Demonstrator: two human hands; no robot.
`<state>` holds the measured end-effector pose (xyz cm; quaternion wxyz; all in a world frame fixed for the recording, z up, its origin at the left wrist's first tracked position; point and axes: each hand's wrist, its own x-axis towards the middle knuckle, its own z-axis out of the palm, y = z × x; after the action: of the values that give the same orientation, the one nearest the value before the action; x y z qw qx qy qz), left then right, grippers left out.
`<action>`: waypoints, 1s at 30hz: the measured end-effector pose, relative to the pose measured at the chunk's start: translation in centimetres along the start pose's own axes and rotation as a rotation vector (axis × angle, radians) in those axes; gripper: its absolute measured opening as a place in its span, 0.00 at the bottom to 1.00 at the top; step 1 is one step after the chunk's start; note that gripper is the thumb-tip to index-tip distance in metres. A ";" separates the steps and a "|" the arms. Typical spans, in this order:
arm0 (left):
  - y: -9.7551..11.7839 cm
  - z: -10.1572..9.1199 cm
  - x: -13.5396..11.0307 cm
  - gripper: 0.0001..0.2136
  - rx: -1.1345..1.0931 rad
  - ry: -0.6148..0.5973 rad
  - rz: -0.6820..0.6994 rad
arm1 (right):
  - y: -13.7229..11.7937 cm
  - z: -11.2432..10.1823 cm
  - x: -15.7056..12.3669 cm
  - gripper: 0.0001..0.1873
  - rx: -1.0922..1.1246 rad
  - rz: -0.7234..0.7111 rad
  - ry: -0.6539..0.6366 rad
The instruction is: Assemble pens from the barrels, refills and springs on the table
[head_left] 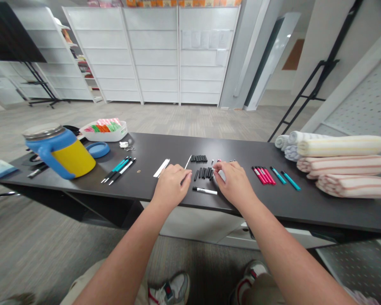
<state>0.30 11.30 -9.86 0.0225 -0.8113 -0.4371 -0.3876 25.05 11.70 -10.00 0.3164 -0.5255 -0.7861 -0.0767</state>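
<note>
My left hand (173, 182) is closed in a pinch around a thin white pen refill (188, 161), which slants up from the fingers. Beside it lies a bundle of similar white refills (161, 167). My right hand (233, 180) has its fingers curled together over small pen parts; what they pinch is hidden. Between the hands are a row of short black grips (199, 158) and a second row of black pen pieces (205, 173). A white pen body with a black end (205, 191) lies nearer the front edge.
Assembled pens (118, 170) and a blue-yellow mug (62, 150) on its side are at left, near a blue lid (98, 149) and a white basket (104, 133) of packets. Red pen barrels (263, 175), teal barrels (285, 178) and rolled towels (343, 165) lie right on the black table (165, 144).
</note>
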 end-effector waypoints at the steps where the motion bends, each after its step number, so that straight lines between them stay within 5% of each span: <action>1: 0.0 0.0 0.0 0.07 0.002 -0.005 0.000 | 0.0 0.1 0.0 0.06 -0.001 -0.003 0.000; 30: 0.3 -0.2 0.0 0.09 0.007 -0.090 0.019 | -0.1 0.1 0.0 0.06 0.041 -0.131 -0.024</action>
<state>0.42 11.03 -9.57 0.0096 -0.8321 -0.4312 -0.3488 24.95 11.74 -10.08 0.3121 -0.4672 -0.8239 -0.0747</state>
